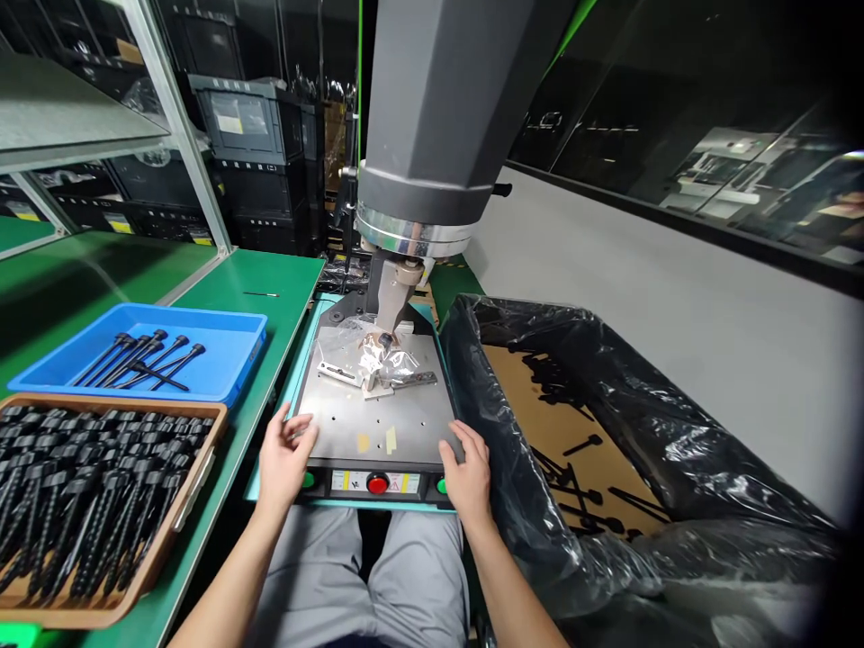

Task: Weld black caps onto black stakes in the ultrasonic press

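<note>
My left hand (283, 459) is at the left front corner of a machine's metal base plate (355, 427), fingers curved and apart, beside a green button (309, 481). At the opposite corner my right hand (469, 472) rests in a similar way, next to another green button (442, 486). Neither hand shows anything in it. Between them on the front panel sits a red button (376, 484). A metal tool head (397, 301) reaches down onto a small black part (385, 341) in a fixture (373, 385) wrapped with clear film. Whether the thumbs touch the green buttons is hidden.
To the left, a brown tray (220, 423) holds many black stick-like parts; a blue tray (253, 360) behind it has several more. A box lined with black plastic (499, 432) stands right, with black parts inside. The grey machine body (432, 99) hangs overhead.
</note>
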Available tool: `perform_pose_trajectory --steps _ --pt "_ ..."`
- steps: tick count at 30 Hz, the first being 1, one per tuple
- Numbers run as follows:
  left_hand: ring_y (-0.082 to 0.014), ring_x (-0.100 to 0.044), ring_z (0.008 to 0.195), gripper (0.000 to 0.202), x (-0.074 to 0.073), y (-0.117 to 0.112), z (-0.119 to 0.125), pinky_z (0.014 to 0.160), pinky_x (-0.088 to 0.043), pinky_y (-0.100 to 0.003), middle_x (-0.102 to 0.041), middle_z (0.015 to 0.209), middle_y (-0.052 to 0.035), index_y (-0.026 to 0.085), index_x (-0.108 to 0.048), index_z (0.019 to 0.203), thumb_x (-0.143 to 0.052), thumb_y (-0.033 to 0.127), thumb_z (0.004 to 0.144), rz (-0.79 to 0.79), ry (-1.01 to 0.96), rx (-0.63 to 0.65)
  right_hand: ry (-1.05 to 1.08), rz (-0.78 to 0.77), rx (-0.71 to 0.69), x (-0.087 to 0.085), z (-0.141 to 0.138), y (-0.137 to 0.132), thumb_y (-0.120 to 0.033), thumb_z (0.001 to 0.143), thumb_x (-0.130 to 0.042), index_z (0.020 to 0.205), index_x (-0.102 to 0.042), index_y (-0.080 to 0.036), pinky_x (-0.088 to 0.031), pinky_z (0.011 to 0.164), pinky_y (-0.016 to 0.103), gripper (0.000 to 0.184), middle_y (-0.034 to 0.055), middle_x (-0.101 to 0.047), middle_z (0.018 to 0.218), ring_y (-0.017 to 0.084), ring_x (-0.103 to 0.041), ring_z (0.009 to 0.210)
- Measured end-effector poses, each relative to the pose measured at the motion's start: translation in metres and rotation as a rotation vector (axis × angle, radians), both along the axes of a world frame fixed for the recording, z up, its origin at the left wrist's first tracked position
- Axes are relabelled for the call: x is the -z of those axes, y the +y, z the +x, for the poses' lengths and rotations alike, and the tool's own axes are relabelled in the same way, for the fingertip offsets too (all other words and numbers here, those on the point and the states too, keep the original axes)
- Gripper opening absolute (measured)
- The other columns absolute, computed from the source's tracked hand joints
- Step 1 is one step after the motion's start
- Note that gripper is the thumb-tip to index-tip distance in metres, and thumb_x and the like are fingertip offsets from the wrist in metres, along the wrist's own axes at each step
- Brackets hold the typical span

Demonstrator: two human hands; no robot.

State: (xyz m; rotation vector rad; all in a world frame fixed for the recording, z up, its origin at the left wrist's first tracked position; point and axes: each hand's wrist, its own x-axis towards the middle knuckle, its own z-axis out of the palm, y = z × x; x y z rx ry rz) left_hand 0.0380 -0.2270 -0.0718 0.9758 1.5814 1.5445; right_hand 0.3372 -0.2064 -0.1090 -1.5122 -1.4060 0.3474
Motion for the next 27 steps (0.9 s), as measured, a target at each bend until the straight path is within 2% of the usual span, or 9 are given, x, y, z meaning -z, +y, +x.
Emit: perform_pose_trajectory --steps 2,5,7,9,13,16,20,27 --pt "-0.0258 -0.056 0.12 0.079 0.026 -0.023 -0.016 0.102 -0.045 -0.043 -0.058 0.131 -0.0143 0.021 -0.036 0.144 -0.07 0.044 0.076 -0.058 0.184 -0.058 -0.145 0.003 0.066 0.017 0.017 -0.017 -0.047 0.085 -0.054 0.121 -0.062 -0.02 -0.035 0.106 0.053 0.046 0.0148 -0.054 0.13 0.033 -0.048 0.123" --pt "-0.0307 -0.045 0.132 0.084 0.059 -0.044 -0.03 0.112 -0.034 -0.048 -0.048 0.143 -0.0148 0.02 -0.036 0.145 -0.071 0.047 0.073 -0.179 0.401 0.028 -0.13 -0.129 0.084 0.048 0.034 -0.036 -0.057 0.084 -0.053 0.138 -0.048 -0.019 -0.036 0.107 0.052 0.066 0.0171 -0.047 0.138 0.034 -0.045 0.129" --pt "-0.0309 -0.041 0.135 0.084 0.073 -0.049 -0.035 0.114 -0.03 -0.048 -0.044 0.146 -0.0145 0.02 -0.036 0.145 -0.069 0.049 0.073 -0.207 0.468 0.092 -0.076 -0.247 0.053 0.065 0.04 -0.043 -0.06 0.082 -0.053 0.146 -0.037 -0.018 -0.038 0.106 0.052 0.078 0.0177 -0.045 0.142 0.035 -0.043 0.131" --pt "-0.0292 -0.041 0.136 0.081 0.08 -0.049 -0.039 0.115 -0.03 -0.046 -0.044 0.147 -0.0131 0.021 -0.036 0.145 -0.066 0.049 0.075 -0.191 0.493 0.128 -0.039 -0.332 0.03 0.076 0.043 -0.048 -0.062 0.08 -0.053 0.149 -0.031 -0.018 -0.039 0.105 0.052 0.084 0.0177 -0.043 0.144 0.036 -0.042 0.133" --pt "-0.027 -0.041 0.136 0.074 0.085 -0.046 -0.044 0.115 -0.03 -0.043 -0.047 0.145 -0.0104 0.023 -0.04 0.142 -0.064 0.049 0.077 -0.176 0.465 0.161 0.004 -0.357 0.032 0.079 0.042 -0.05 -0.062 0.079 -0.056 0.148 -0.032 -0.018 -0.04 0.105 0.049 0.085 0.0166 -0.044 0.145 0.035 -0.043 0.132" --pt "-0.0272 -0.042 0.135 0.073 0.085 -0.046 -0.044 0.115 -0.029 -0.044 -0.048 0.143 -0.0102 0.024 -0.042 0.141 -0.065 0.05 0.077 -0.189 0.446 0.136 0.014 -0.341 0.055 0.078 0.039 -0.05 -0.062 0.078 -0.055 0.147 -0.034 -0.018 -0.04 0.104 0.05 0.084 0.017 -0.046 0.143 0.035 -0.044 0.132" --pt "-0.0276 -0.042 0.135 0.073 0.08 -0.046 -0.043 0.116 -0.028 -0.046 -0.048 0.143 -0.0107 0.024 -0.043 0.139 -0.066 0.049 0.075 -0.181 0.403 0.136 0.01 -0.331 0.068 0.079 0.037 -0.051 -0.062 0.08 -0.053 0.147 -0.032 -0.018 -0.038 0.106 0.051 0.083 0.0176 -0.044 0.145 0.035 -0.042 0.133" --pt "-0.0267 -0.041 0.136 0.072 0.073 -0.044 -0.045 0.116 -0.027 -0.045 -0.047 0.144 -0.0102 0.022 -0.045 0.138 -0.068 0.046 0.074 -0.159 0.372 0.182 0.021 -0.362 0.0 0.078 0.038 -0.055 -0.062 0.082 -0.051 0.151 -0.024 -0.016 -0.035 0.109 0.049 0.087 0.019 -0.034 0.151 0.033 -0.033 0.139"
